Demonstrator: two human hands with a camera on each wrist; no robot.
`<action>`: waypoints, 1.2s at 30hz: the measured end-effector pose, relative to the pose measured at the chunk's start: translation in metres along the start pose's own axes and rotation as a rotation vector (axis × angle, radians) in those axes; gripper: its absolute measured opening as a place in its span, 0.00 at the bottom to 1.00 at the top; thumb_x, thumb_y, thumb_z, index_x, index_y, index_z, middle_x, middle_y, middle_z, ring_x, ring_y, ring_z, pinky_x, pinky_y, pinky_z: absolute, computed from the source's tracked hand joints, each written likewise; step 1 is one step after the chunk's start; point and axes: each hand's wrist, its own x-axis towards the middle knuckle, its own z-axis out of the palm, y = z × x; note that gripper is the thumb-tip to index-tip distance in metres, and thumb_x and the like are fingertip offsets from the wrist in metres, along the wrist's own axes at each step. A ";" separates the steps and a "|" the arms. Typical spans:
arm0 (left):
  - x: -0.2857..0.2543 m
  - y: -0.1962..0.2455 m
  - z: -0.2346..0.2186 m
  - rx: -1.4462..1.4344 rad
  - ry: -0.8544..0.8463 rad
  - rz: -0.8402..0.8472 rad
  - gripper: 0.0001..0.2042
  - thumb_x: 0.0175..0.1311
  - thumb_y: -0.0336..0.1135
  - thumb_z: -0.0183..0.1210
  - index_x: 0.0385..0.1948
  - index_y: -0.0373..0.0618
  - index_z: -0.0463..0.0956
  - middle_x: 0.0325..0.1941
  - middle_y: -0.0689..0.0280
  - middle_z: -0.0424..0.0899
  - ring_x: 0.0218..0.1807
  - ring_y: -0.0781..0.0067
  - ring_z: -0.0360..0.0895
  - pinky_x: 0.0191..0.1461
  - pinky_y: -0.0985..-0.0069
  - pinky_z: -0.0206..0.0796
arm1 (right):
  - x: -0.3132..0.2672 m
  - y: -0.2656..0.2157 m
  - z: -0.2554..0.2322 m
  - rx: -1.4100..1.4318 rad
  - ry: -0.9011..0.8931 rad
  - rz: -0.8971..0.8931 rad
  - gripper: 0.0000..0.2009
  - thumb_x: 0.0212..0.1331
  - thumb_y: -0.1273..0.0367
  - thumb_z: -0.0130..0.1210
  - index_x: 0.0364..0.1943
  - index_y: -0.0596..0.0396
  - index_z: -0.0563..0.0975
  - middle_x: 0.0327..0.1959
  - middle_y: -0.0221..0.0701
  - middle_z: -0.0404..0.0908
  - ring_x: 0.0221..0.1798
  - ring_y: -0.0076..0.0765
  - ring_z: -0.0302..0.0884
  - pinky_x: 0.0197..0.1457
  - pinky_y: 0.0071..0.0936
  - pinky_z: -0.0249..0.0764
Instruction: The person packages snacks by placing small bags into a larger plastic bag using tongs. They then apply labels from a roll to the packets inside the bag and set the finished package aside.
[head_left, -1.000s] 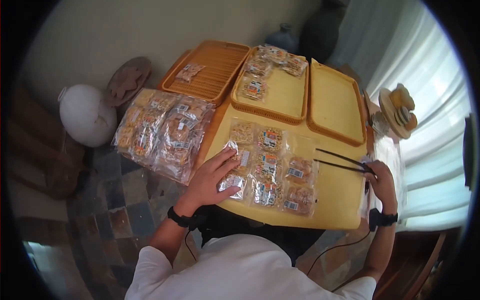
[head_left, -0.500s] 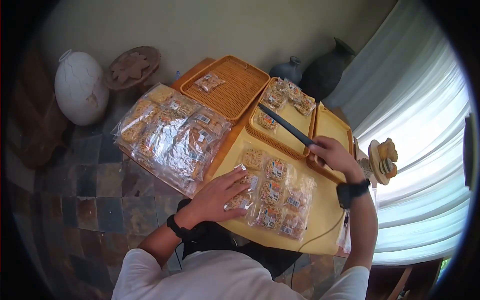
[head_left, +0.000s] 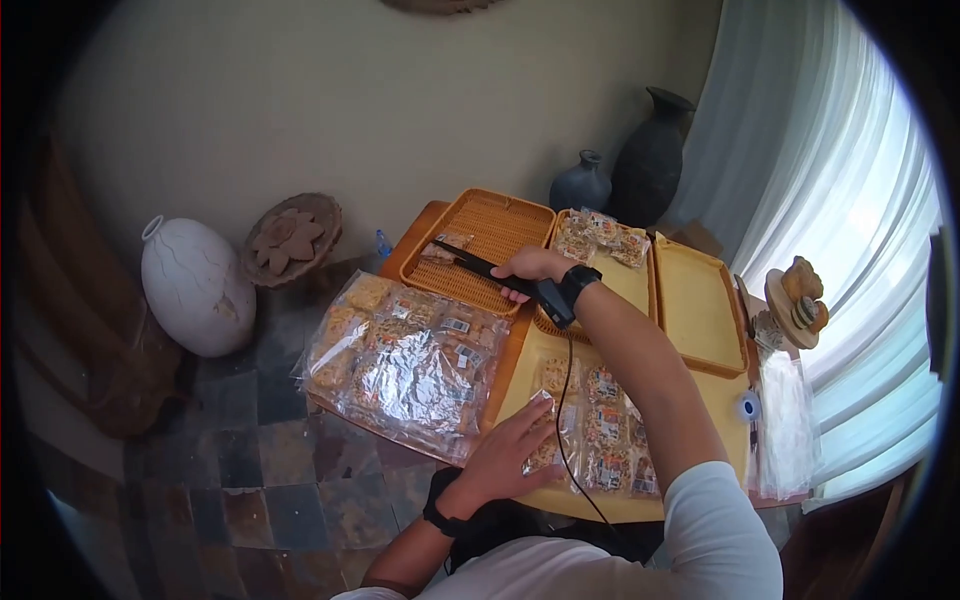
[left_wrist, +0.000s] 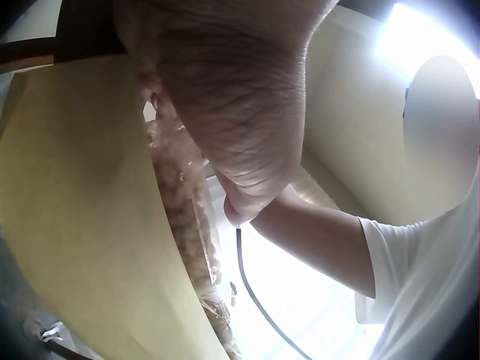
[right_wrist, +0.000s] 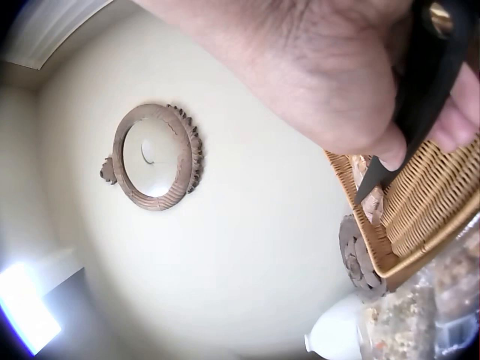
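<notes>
My right hand (head_left: 532, 266) grips black tongs (head_left: 472, 262) over the left wicker basket (head_left: 500, 212). The tongs' tips overlap a small clear packet of pinkish-brown snacks (head_left: 448, 245) inside it. From the right wrist view, one dark tong arm (right_wrist: 424, 94) reaches down to that packet (right_wrist: 372, 206); whether the tips pinch it I cannot tell. Fingers extended, my left hand (head_left: 503, 462) rests on the edge of a sheet of packed snack bags (head_left: 606, 425) on the yellow tabletop. The left wrist view shows my palm (left_wrist: 232, 97) beside a bag's side (left_wrist: 184, 199).
A big clear bag of snack packets (head_left: 410, 365) lies left of the yellow surface. The middle basket (head_left: 620, 290) holds several packets at its back; a lined basket (head_left: 700, 310) stands right of it. A cable (head_left: 563, 400) hangs from my right wrist across the packets.
The right hand has carried the tongs from the table's right side, over the middle basket, to the left basket's packet. My left hand stays on the bags while the head view shifts.
</notes>
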 end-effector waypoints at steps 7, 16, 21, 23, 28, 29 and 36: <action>0.004 0.003 -0.002 -0.022 -0.013 -0.006 0.34 0.67 0.56 0.72 0.63 0.37 0.79 0.81 0.47 0.69 0.83 0.41 0.66 0.82 0.53 0.63 | 0.017 0.008 0.008 -0.111 0.183 -0.066 0.13 0.76 0.65 0.65 0.39 0.64 0.82 0.26 0.34 0.84 0.22 0.32 0.81 0.24 0.32 0.80; 0.004 0.004 0.000 -0.029 -0.017 -0.006 0.33 0.64 0.47 0.76 0.68 0.42 0.78 0.81 0.50 0.70 0.84 0.42 0.65 0.83 0.53 0.62 | -0.024 0.016 -0.002 -0.002 0.197 -0.133 0.14 0.77 0.64 0.64 0.36 0.63 0.82 0.26 0.32 0.84 0.22 0.28 0.80 0.26 0.31 0.80; 0.005 0.010 -0.001 -0.023 -0.050 -0.011 0.33 0.64 0.47 0.75 0.69 0.43 0.78 0.82 0.49 0.70 0.84 0.42 0.65 0.83 0.53 0.62 | -0.087 0.038 -0.012 0.086 0.212 -0.135 0.13 0.77 0.63 0.64 0.38 0.61 0.83 0.29 0.31 0.86 0.24 0.26 0.81 0.29 0.28 0.81; 0.006 0.011 -0.001 0.017 -0.032 -0.046 0.32 0.63 0.47 0.75 0.68 0.44 0.79 0.82 0.48 0.70 0.83 0.41 0.65 0.83 0.53 0.62 | -0.128 0.066 -0.022 0.104 0.194 -0.288 0.12 0.78 0.63 0.63 0.40 0.59 0.84 0.30 0.31 0.87 0.26 0.24 0.82 0.31 0.25 0.81; 0.007 0.012 0.004 0.046 -0.031 -0.041 0.32 0.61 0.45 0.76 0.66 0.42 0.80 0.80 0.45 0.71 0.82 0.40 0.68 0.82 0.53 0.63 | -0.319 0.171 -0.047 0.089 0.315 -0.276 0.12 0.75 0.61 0.65 0.40 0.55 0.83 0.31 0.26 0.87 0.27 0.19 0.82 0.31 0.21 0.76; 0.008 0.012 0.004 0.039 -0.046 -0.024 0.32 0.61 0.45 0.76 0.66 0.42 0.80 0.80 0.45 0.71 0.82 0.40 0.68 0.82 0.53 0.63 | -0.359 0.195 -0.048 0.112 0.348 -0.264 0.12 0.75 0.61 0.65 0.40 0.55 0.83 0.31 0.26 0.87 0.27 0.18 0.82 0.30 0.20 0.74; 0.013 0.020 0.004 0.053 -0.004 -0.015 0.30 0.62 0.48 0.73 0.64 0.42 0.82 0.76 0.50 0.77 0.79 0.41 0.71 0.81 0.51 0.62 | -0.523 0.339 -0.008 0.267 0.651 0.018 0.09 0.74 0.68 0.64 0.37 0.59 0.82 0.27 0.26 0.85 0.25 0.20 0.81 0.29 0.22 0.74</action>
